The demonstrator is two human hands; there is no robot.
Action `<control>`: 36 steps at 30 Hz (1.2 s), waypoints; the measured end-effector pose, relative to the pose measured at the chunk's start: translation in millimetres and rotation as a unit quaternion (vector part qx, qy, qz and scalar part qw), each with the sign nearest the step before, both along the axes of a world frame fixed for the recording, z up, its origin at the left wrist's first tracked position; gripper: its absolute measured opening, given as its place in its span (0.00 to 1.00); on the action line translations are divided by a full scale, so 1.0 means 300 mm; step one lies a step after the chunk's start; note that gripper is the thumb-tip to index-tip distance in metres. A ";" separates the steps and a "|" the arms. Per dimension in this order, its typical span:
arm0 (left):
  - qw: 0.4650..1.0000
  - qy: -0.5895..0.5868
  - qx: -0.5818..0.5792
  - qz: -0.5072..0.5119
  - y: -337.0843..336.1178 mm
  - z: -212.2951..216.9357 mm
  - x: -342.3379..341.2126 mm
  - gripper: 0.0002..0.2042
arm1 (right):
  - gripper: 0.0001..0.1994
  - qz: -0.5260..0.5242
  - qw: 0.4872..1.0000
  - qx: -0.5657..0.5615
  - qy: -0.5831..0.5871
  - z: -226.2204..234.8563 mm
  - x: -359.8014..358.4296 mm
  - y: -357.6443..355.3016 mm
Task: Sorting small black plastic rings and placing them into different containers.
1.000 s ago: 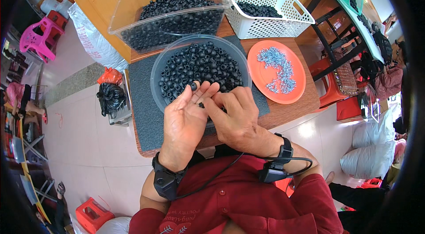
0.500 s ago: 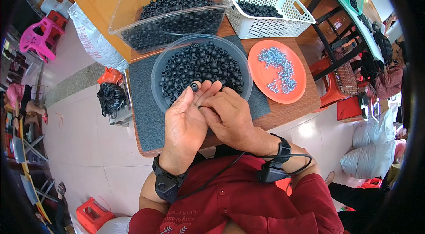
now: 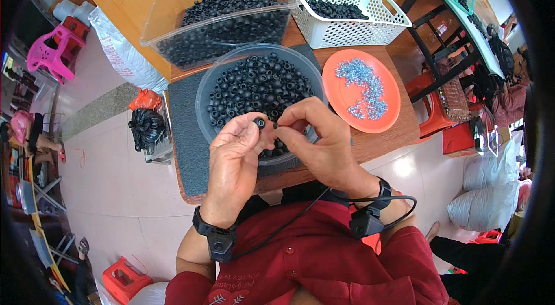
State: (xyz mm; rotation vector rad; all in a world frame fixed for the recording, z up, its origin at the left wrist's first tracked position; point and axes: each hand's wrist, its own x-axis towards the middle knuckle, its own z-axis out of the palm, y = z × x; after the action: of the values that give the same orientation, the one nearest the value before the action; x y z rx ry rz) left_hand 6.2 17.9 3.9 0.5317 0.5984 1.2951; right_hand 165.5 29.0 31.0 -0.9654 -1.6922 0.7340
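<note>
My left hand (image 3: pixel 234 157) is closed, pinching a small round black part with a hole (image 3: pixel 259 123) between thumb and forefinger. Beside it my right hand (image 3: pixel 315 140) is also closed, thumb and forefinger pressed together close to the left fingertips. Whatever sits in that pinch is too small to make out. Both hands are over the near side of a round clear tub (image 3: pixel 203 97) holding many similar black parts (image 3: pixel 260 85). Right of the tub lies an orange plate (image 3: pixel 347 111) with small shiny silvery pieces (image 3: pixel 376 88) spread on it.
Behind the tub stand a large clear bin (image 3: pixel 156 30) and a white perforated basket (image 3: pixel 347 33), both with black parts inside. A dark grey mat (image 3: pixel 188 131) covers part of the wooden table (image 3: pixel 381 146). A black bag (image 3: pixel 147 126) is to the left.
My left hand has turned from an upturned palm to curled fingers, with the black part still at its fingertips. My right hand has lifted from the left palm to the fingertips.
</note>
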 end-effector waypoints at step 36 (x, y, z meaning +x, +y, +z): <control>0.992 0.123 0.022 0.006 -0.034 0.025 0.036 0.09 | 0.09 -0.010 0.992 0.102 -0.079 0.005 0.027 0.003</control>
State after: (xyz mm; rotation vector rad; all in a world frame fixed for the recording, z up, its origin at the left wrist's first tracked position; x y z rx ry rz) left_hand 17.1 7.8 11.4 0.7317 0.7785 1.2649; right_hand 173.5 30.0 32.5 -0.9140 -1.8528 0.4686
